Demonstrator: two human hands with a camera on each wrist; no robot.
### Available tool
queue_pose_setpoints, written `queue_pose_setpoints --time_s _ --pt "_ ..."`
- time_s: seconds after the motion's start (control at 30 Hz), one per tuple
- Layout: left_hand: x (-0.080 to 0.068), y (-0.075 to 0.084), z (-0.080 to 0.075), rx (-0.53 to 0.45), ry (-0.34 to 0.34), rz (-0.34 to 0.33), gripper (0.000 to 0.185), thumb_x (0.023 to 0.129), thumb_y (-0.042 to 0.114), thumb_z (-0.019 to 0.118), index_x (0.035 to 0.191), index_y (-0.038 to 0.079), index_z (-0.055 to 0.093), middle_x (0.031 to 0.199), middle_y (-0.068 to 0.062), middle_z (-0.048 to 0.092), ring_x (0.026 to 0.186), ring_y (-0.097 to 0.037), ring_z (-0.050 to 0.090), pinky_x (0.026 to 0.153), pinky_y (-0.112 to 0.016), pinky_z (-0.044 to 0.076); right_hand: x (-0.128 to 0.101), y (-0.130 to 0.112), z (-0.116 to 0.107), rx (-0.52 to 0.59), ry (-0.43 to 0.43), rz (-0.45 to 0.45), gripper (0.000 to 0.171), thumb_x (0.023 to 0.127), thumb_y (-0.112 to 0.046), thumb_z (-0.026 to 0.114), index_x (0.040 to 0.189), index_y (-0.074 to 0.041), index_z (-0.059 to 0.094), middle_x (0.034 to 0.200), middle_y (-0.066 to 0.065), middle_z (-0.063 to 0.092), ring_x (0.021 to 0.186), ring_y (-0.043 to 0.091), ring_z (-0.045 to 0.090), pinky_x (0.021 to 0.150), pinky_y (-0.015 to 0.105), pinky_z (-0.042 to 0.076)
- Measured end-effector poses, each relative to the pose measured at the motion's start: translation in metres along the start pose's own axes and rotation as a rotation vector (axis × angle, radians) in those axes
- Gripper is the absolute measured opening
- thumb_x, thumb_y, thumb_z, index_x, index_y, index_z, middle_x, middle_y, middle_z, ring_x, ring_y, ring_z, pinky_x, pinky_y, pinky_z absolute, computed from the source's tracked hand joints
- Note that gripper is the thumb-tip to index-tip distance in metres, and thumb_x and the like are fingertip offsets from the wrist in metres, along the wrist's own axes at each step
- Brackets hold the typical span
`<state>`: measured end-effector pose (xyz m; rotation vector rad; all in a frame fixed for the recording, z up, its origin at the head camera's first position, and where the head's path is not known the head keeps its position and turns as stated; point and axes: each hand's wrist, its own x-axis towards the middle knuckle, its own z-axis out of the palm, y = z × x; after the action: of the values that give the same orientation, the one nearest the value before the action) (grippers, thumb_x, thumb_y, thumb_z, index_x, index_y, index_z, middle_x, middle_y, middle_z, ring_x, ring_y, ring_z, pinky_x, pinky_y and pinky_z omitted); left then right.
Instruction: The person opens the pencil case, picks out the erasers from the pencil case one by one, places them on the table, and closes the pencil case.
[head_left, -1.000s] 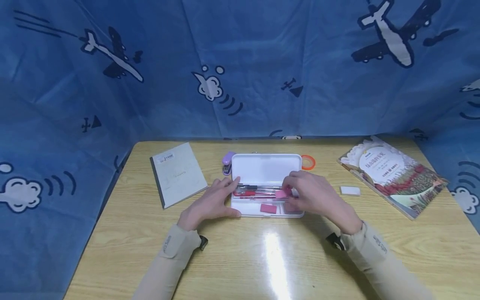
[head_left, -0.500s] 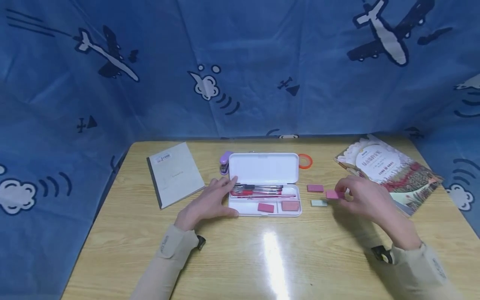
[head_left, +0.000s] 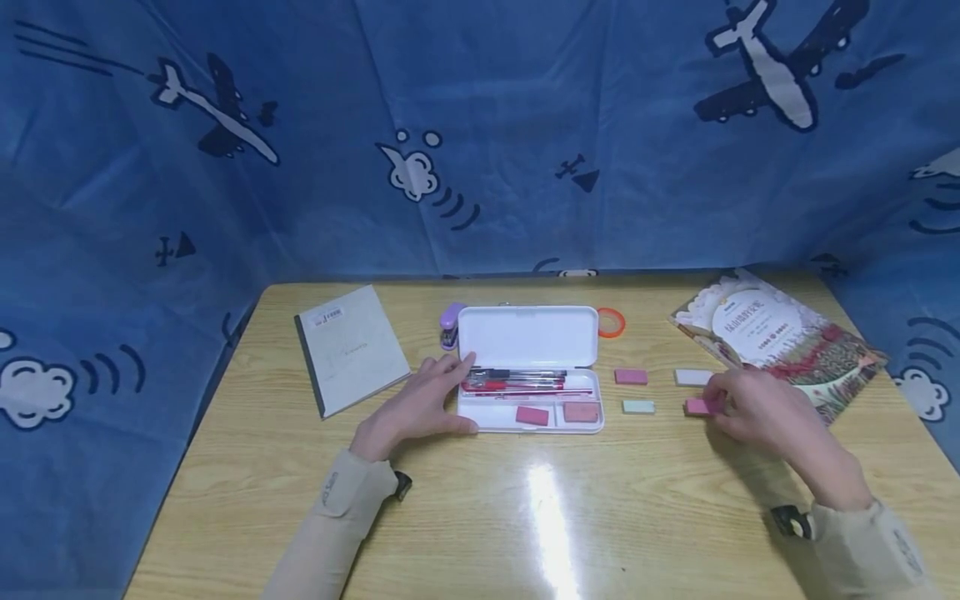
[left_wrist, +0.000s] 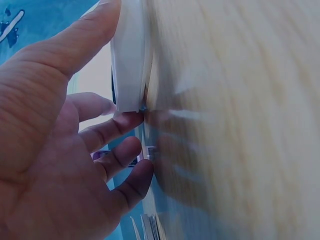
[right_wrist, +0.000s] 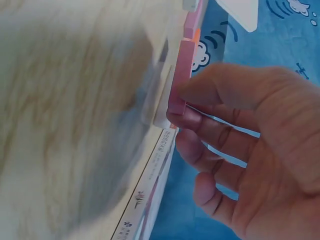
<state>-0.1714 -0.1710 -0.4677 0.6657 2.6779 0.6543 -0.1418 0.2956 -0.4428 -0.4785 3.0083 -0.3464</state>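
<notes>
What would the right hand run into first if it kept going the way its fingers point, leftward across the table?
Probably the pale green eraser. The right hand pinches a pink eraser with fingertips pointing left, and the green one lies next in that line, apart from it; beyond stands the open pencil case.

Looks like a kid's study corner at home, or a little homework nook set up for filming. The wooden tabletop (head_left: 300, 500) is boxed in on three sides by a blue cloth (head_left: 525, 125) printed with cartoon planes and clouds, which is more of a bedroom-curtain or bedsheet thing than office gear. Everything on it is school stuff: an open white pencil case (head_left: 528, 367) with pens inside, a few erasers (head_left: 631, 377) scattered beside it, a grey notebook (head_left: 351, 347), a small purple stapler (head_left: 450, 323), an orange tape ring (head_left: 611, 322) and an illustrated book (head_left: 776, 337) on the right.
</notes>
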Motion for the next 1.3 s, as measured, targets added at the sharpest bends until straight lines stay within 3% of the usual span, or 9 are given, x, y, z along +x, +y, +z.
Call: queue_pose_setpoints --time_s 0.3,0.8,1.0,1.13,1.3 --pt "-0.001 0.000 -0.001 -0.010 0.003 0.000 0.107 0.080 0.047 0.084 0.163 0.015 0.023 0.153 -0.008 0.043 0.121 -0.026 0.040 0.108 -0.045 0.040 0.000 0.004 0.006 0.002 -0.045 0.030 0.018 0.072 -0.005 0.072 0.086 -0.017 0.074 0.077 -0.003 0.067 0.066 0.015 0.053 0.052 0.035 0.039" --pt "0.000 0.001 -0.001 0.005 0.001 -0.003 0.108 0.080 0.047 0.084 0.162 0.014 0.024 0.153 -0.009 0.043 0.120 -0.027 0.040 0.107 -0.045 0.040 0.001 0.003 0.006 0.005 -0.061 0.051 0.012 0.079 -0.011 0.079 0.090 -0.017 0.078 0.086 0.004 0.074 0.072 0.022 0.064 0.052 0.043 0.045" --pt "0.000 0.001 -0.001 -0.001 -0.003 0.000 0.107 0.080 0.047 0.084 0.162 0.015 0.024 0.152 -0.009 0.043 0.120 -0.027 0.040 0.106 -0.045 0.040 0.002 0.003 0.005 0.003 -0.053 0.021 0.010 0.082 -0.020 0.081 0.091 -0.016 0.079 0.086 0.003 0.075 0.073 0.023 0.067 0.056 0.043 0.048" --pt "0.000 0.001 -0.001 -0.012 -0.007 -0.001 0.107 0.081 0.046 0.084 0.163 0.015 0.023 0.154 -0.009 0.042 0.121 -0.027 0.040 0.108 -0.045 0.040 0.004 -0.001 0.000 -0.007 -0.031 0.016 0.023 0.084 -0.031 0.081 0.096 -0.012 0.078 0.090 0.007 0.077 0.077 0.028 0.070 0.061 0.049 0.052" --pt "0.000 0.001 -0.001 -0.011 -0.004 -0.012 0.107 0.080 0.046 0.084 0.163 0.015 0.023 0.156 -0.009 0.040 0.123 -0.027 0.040 0.109 -0.046 0.039 0.012 -0.021 -0.009 -0.002 0.031 -0.041 0.026 0.083 -0.022 0.078 0.103 -0.006 0.075 0.095 0.011 0.077 0.082 0.033 0.072 0.064 0.052 0.053"
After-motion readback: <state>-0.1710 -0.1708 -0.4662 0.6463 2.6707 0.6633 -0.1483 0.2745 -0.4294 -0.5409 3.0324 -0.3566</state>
